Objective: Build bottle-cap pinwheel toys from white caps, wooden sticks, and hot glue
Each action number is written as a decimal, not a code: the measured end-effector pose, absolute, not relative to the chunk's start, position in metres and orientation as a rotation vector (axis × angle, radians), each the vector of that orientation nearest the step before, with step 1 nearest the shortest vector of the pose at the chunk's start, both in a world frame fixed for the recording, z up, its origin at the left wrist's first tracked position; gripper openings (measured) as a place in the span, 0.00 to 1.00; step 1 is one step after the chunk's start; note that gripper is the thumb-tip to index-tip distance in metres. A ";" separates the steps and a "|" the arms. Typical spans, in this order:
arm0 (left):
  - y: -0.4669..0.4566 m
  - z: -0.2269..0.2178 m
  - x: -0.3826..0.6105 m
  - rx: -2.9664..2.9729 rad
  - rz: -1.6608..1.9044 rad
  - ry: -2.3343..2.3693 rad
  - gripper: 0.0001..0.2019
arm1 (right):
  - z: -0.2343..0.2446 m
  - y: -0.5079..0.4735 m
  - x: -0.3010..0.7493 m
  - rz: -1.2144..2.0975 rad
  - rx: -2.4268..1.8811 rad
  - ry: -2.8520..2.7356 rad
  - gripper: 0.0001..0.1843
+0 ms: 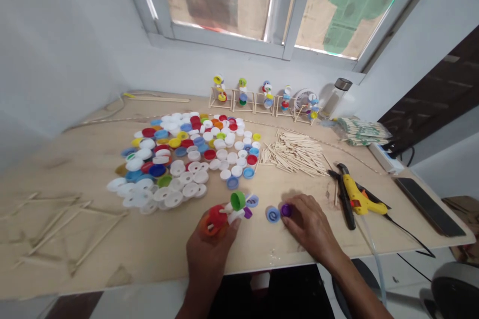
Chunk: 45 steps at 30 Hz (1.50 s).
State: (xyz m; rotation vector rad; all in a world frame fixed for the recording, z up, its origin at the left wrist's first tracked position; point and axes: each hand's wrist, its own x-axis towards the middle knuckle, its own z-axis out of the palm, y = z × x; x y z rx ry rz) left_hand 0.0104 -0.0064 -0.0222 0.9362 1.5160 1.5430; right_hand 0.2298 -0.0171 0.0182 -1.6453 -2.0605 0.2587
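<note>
My left hand (209, 254) is closed around a small wheel made of bottle caps (220, 215), with red, orange, green, white and purple caps on sticks, held just above the table. Fingers of my right hand (309, 224) pinch a purple bottle cap (286, 210) at the tabletop. Beside it lies a loose blue bottle cap (273, 215), hollow side up. Another light-blue cap (252, 201) shows just behind the wheel; whether it is joined to it I cannot tell.
Bottle caps (187, 159) cover the table's left middle, with a pile of sticks (294, 154) to their right. Stick frames (56, 229) lie at left. A yellow glue gun (359, 197), pliers-like black tool (346, 199) and phone (430, 206) are right. Cap wheels (267, 94) line the wall.
</note>
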 end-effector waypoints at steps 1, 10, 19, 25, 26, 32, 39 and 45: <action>-0.006 -0.023 0.010 0.930 1.518 1.472 0.25 | 0.020 -0.016 0.230 0.307 -1.647 -2.024 0.08; -0.007 -0.022 0.006 0.961 1.396 1.416 0.24 | 0.059 -0.001 0.215 0.599 -1.336 -1.850 0.17; -0.007 -0.011 0.010 0.940 1.410 1.419 0.22 | 0.074 0.019 0.196 0.622 -1.131 -2.031 0.21; -0.008 -0.006 0.011 0.921 1.403 1.394 0.22 | 0.078 0.019 0.193 0.578 -1.124 -2.136 0.22; -0.008 -0.006 0.011 0.923 1.394 1.401 0.22 | 0.079 0.020 0.192 0.565 -1.120 -2.154 0.22; -0.007 -0.015 0.008 0.921 1.377 1.416 0.24 | 0.079 0.021 0.188 0.512 -1.156 -2.258 0.17; -0.007 -0.021 0.007 0.902 1.392 1.413 0.25 | 0.078 0.019 0.186 0.511 -1.170 -2.300 0.15; -0.009 -0.008 0.012 0.929 1.389 1.451 0.23 | 0.080 0.019 0.184 0.486 -1.168 -2.335 0.15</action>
